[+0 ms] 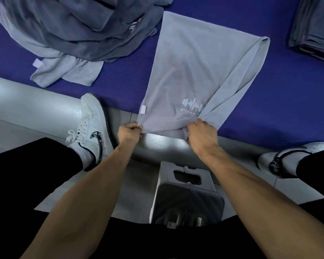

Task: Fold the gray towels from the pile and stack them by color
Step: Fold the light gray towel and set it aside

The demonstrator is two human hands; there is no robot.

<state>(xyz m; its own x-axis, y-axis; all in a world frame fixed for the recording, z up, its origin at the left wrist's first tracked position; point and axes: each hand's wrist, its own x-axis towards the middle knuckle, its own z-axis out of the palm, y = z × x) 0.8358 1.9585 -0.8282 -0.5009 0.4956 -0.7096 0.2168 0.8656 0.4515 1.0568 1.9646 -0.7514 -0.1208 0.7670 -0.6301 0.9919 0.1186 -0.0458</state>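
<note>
1. Head view: light towel (195, 71) is spread on the blue mat (269, 109), right side already folded over.
2. Near edge is pinched by left hand (130, 132) and right hand (201, 133).
3. Step judged: mid-fold.
4. Next: near edge carried to far edge; pile (73, 30) and stack (314, 28) wait.

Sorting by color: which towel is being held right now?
The light gray towel spread on the mat, pinched at its near edge by both hands; the pile and folded stack lie untouched.

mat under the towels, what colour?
Deep blue-purple with fine ribbing; the mat shows clearly in the head view, the only one.
</note>
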